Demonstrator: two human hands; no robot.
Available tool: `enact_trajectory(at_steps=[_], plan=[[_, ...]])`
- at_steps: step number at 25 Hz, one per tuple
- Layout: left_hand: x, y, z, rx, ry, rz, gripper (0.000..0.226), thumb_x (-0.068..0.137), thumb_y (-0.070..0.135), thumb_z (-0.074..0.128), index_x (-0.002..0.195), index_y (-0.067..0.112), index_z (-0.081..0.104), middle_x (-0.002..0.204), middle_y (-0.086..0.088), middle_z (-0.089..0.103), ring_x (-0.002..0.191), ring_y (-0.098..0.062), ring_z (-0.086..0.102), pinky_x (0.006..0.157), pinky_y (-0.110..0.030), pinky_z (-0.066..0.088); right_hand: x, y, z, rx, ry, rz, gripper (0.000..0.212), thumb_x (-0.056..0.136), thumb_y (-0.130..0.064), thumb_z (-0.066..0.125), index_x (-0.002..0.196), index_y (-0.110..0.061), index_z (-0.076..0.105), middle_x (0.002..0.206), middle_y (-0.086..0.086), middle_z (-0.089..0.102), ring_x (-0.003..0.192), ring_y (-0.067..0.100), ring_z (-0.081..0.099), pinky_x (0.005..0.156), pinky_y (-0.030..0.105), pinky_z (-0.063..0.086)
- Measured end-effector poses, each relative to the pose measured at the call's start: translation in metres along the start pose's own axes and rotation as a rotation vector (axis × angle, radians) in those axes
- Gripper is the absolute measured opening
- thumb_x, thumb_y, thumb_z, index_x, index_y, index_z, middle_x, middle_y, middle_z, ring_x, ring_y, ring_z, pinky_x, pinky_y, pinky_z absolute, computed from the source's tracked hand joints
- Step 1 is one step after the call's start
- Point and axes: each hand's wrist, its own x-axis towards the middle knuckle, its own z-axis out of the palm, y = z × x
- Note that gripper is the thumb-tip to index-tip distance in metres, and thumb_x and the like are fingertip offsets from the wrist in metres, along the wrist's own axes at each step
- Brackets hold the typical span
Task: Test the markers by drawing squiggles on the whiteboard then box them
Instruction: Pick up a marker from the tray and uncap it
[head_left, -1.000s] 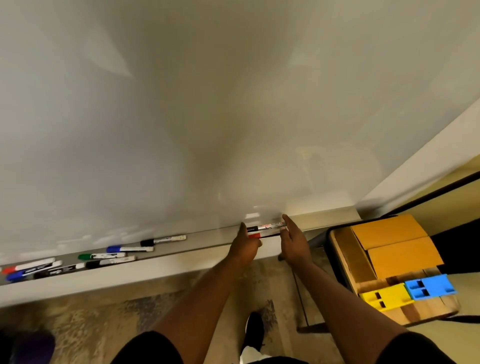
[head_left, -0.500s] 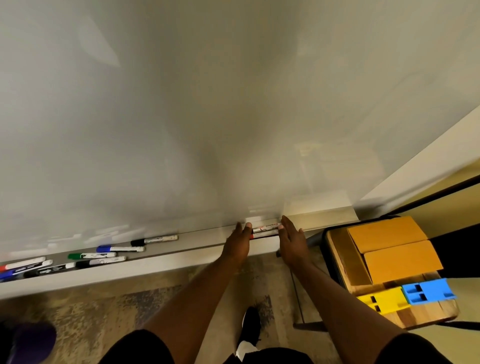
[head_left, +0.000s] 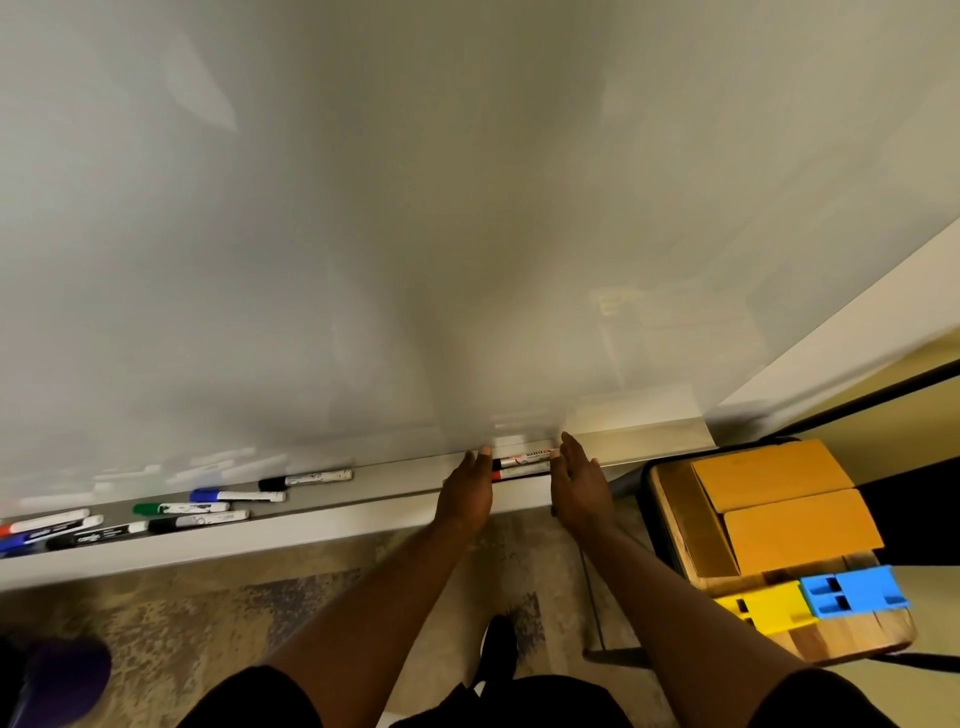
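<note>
Markers: two (head_left: 522, 460) lie side by side, lengthwise, on the whiteboard tray (head_left: 395, 473) towards its right end. Red shows at the left tip of the nearer one.

Left hand (head_left: 465, 493): fingers straight and together, reaching over the tray lip, fingertips at the markers' left ends. Nothing gripped. Right hand (head_left: 579, 488): likewise flat, fingers extended at the markers' right ends, nothing gripped. Contact with the marker ends looks likely but cannot be confirmed at this resolution.

Whiteboard (head_left: 467, 208): no squiggles visible in view. Several more markers (head_left: 236, 495) lie scattered along the tray, well apart to the left. An open cardboard box (head_left: 779, 512) sits on a wooden stool (head_left: 857, 634) to the right, below tray level, with a yellow piece (head_left: 763, 613) and a blue plastic piece (head_left: 852, 592) at its near edge.

Judgement: the pair is bracketed for pickup or squaring up.

Risks:
- Flat hands pressing end to end give no real hold; a marker could pop out, roll over the tray lip and fall to the floor.
- Lifting both at once could let one slip, since the box is off to the side and lower.
- With the board bare, these may get boxed untested.
</note>
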Motion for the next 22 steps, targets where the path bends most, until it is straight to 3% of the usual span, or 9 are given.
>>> enact_trajectory(at_steps=[5, 9, 12, 15, 18, 22], plan=[[0.001, -0.009, -0.03, -0.139, 0.087, -0.048, 0.05, 0.104, 0.049, 0.031, 0.117, 0.013, 0.062, 0.12, -0.017, 0.064, 0.11, -0.03, 0.059, 0.105, -0.04, 0.041, -0.005, -0.012, 0.024, -0.008, -0.062, -0.019, 0.054, 0.105, -0.047, 0.029, 0.155, -0.026, 0.028, 0.149, 0.011, 0.049, 0.142, 0.038, 0.036, 0.114, 0.054, 0.035], [-0.001, -0.017, -0.049, -0.186, 0.116, -0.046, 0.038, 0.106, 0.044, 0.031, 0.107, 0.018, 0.059, 0.109, -0.011, 0.063, 0.097, -0.022, 0.057, 0.089, -0.03, 0.037, -0.009, -0.018, 0.043, -0.02, -0.112, -0.046, 0.056, 0.104, -0.051, 0.025, 0.155, -0.027, 0.027, 0.15, 0.009, 0.048, 0.145, 0.039, 0.031, 0.117, 0.051, 0.03], [-0.004, -0.021, -0.051, -0.161, 0.097, -0.032, 0.038, 0.106, 0.043, 0.032, 0.108, 0.017, 0.059, 0.108, -0.01, 0.062, 0.1, -0.024, 0.057, 0.092, -0.031, 0.039, -0.01, -0.018, 0.044, -0.041, -0.062, -0.066, 0.053, 0.106, -0.044, 0.027, 0.154, -0.024, 0.031, 0.146, 0.011, 0.052, 0.142, 0.041, 0.035, 0.117, 0.051, 0.031], [-0.003, -0.029, -0.047, -0.065, 0.099, 0.015, 0.05, 0.104, 0.05, 0.029, 0.114, 0.015, 0.063, 0.116, -0.014, 0.066, 0.107, -0.03, 0.06, 0.102, -0.041, 0.044, -0.011, -0.018, 0.039, -0.087, -0.024, -0.082, 0.048, 0.107, -0.035, 0.03, 0.152, -0.019, 0.034, 0.142, 0.013, 0.055, 0.139, 0.042, 0.039, 0.118, 0.049, 0.03], [-0.001, -0.034, -0.046, 0.015, 0.104, 0.054, 0.059, 0.101, 0.057, 0.025, 0.121, 0.016, 0.063, 0.118, -0.014, 0.066, 0.108, -0.031, 0.06, 0.1, -0.041, 0.045, -0.01, -0.016, 0.04, -0.106, -0.014, -0.089, 0.048, 0.106, -0.037, 0.03, 0.151, -0.022, 0.033, 0.136, 0.012, 0.061, 0.133, 0.04, 0.046, 0.117, 0.049, 0.031], [0.004, -0.046, -0.047, 0.051, 0.097, 0.037, 0.097, 0.078, 0.084, 0.014, 0.141, 0.018, 0.046, 0.133, -0.014, 0.059, 0.12, -0.032, 0.056, 0.106, -0.048, 0.042, -0.022, -0.023, 0.033, -0.141, -0.002, -0.172, 0.047, 0.107, -0.034, 0.034, 0.151, -0.017, 0.036, 0.136, 0.009, 0.062, 0.128, 0.029, 0.054, 0.122, 0.044, 0.018]])
